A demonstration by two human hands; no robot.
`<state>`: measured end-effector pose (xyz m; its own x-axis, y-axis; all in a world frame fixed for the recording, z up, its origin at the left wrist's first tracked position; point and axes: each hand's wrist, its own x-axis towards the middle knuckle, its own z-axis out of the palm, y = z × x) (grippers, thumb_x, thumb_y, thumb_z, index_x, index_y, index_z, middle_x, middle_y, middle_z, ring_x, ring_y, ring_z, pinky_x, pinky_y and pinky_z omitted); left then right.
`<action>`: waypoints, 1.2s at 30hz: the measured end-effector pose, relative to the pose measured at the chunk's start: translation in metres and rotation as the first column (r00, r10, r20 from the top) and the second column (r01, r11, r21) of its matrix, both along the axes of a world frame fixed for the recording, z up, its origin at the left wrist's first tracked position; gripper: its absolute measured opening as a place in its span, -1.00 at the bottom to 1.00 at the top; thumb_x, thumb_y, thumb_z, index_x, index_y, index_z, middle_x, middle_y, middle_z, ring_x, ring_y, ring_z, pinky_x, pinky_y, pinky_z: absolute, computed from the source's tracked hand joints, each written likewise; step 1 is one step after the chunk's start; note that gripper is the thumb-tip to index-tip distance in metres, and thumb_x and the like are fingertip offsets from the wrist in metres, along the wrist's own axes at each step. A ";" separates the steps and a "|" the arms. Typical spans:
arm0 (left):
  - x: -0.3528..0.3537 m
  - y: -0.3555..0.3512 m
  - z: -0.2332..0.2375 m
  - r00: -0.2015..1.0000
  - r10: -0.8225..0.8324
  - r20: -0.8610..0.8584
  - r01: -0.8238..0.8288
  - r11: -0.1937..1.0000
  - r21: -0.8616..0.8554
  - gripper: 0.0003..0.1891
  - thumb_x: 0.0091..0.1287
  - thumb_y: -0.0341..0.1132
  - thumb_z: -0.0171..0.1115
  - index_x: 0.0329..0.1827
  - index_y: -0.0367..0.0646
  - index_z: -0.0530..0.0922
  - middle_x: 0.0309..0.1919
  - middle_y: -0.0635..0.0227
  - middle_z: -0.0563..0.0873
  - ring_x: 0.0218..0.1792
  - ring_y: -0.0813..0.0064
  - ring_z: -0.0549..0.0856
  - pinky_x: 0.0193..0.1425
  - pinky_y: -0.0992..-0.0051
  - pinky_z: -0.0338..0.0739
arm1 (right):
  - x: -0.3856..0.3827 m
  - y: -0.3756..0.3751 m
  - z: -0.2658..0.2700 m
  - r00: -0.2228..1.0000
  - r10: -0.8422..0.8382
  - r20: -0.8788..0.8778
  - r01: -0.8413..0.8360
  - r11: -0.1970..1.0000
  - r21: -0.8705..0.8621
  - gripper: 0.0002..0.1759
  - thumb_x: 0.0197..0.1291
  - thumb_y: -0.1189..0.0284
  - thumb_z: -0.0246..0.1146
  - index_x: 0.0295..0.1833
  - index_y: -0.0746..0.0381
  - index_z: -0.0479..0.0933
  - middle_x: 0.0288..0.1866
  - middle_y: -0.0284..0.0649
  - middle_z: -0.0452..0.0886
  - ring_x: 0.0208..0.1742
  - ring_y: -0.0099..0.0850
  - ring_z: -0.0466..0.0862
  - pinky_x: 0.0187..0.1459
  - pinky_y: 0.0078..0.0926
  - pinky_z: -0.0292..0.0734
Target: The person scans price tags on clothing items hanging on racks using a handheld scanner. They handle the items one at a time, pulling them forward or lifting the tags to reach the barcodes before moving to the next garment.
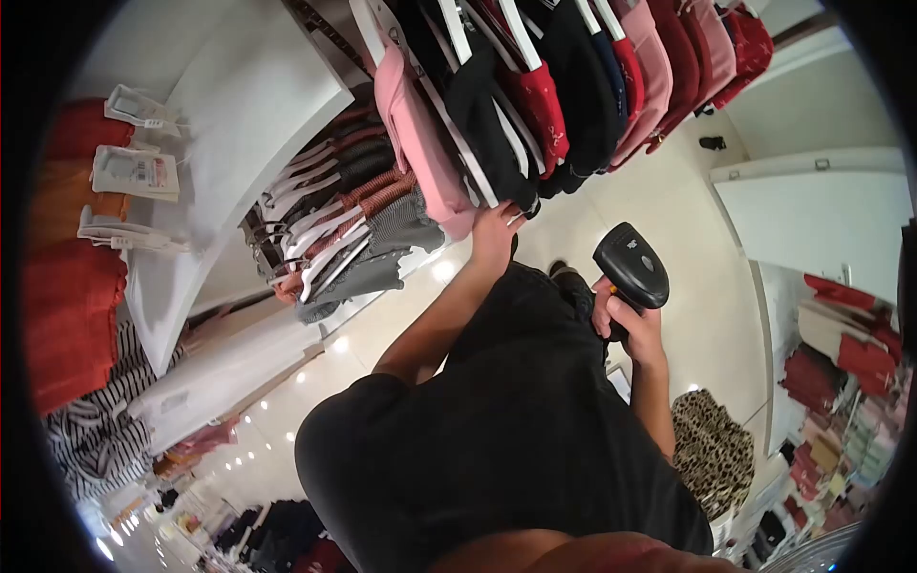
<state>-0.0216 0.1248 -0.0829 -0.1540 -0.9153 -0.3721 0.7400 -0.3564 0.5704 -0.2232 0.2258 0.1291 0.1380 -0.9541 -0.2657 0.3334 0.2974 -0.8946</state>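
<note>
Handheld barcode scanner point(632, 263), black, shown in front of the torso and over the pale floor point(693, 239). Its handle is enclosed by the right hand point(632, 327), the fingers being wrapped tightly round it and the forearm bent upward from the elbow; the scanner head is tilted away from the body. A small mark is carried on the head, but it cannot be read.

The left hand point(495, 234) is extended on a nearly straight arm to the lower edge of a black garment point(497, 115), which is touched by the fingertips; whether the hem is pinched cannot be told. A pink garment point(420, 143) hangs just beside it on the crowded rail, on white hangers point(315, 234).

Open floor is left between the rail and a white counter point(821, 215) on the right. A leopard-print garment point(712, 449) lies near the right elbow. Tags point(134, 172) on the left shelf are printed, but illegible.
</note>
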 end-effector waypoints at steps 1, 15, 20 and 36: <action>0.002 -0.005 -0.008 1.000 0.026 0.009 -0.026 1.000 0.001 -0.71 0.32 -0.31 0.01 0.02 -0.29 0.45 0.03 0.18 0.59 0.18 0.24 0.51 0.33 0.15 0.37 | -0.008 -0.007 -0.002 1.000 0.026 0.009 -0.026 1.000 0.001 -0.72 0.23 0.41 0.20 -0.05 0.38 0.45 -0.58 -0.28 0.43 -0.62 -0.53 0.44 -0.51 -0.55 0.38; -0.059 0.063 0.129 0.935 0.327 -0.138 -0.335 0.941 -0.042 -0.59 0.36 -0.22 0.03 0.21 -0.22 0.43 0.16 0.29 0.59 0.18 0.35 0.52 0.29 0.31 0.31 | -0.113 -0.060 -0.034 0.836 0.512 0.197 -0.512 0.857 -0.055 -0.78 0.23 0.59 0.18 -0.01 0.42 0.50 -0.47 -0.30 0.50 -0.58 -0.59 0.45 -0.51 -0.62 0.35; -0.071 0.087 0.126 0.873 0.488 0.002 -0.476 0.853 -0.215 -0.54 0.30 -0.30 0.15 0.25 -0.28 0.41 0.20 0.20 0.57 0.28 0.31 0.48 0.47 0.24 0.18 | -0.119 -0.057 -0.045 0.787 0.604 0.121 -0.594 0.796 -0.115 -0.76 0.26 0.52 0.15 0.01 0.40 0.45 -0.53 -0.27 0.43 -0.61 -0.55 0.41 -0.50 -0.55 0.38; -0.056 0.065 0.130 0.894 0.446 -0.048 -0.445 0.868 -0.220 -0.56 0.31 -0.51 0.21 0.26 -0.22 0.38 0.09 0.29 0.60 0.17 0.35 0.58 0.36 0.27 0.41 | -0.079 -0.098 -0.033 0.692 0.722 -0.008 -0.714 0.683 -0.154 -0.73 0.28 0.48 0.14 0.03 0.40 0.43 -0.54 -0.26 0.42 -0.60 -0.55 0.41 -0.49 -0.58 0.37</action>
<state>-0.0776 0.1903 0.0472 0.2903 -0.9445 -0.1538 0.7880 0.1447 0.5985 -0.3018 0.1274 0.0963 0.8049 -0.5819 -0.1162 0.1135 0.3432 -0.9324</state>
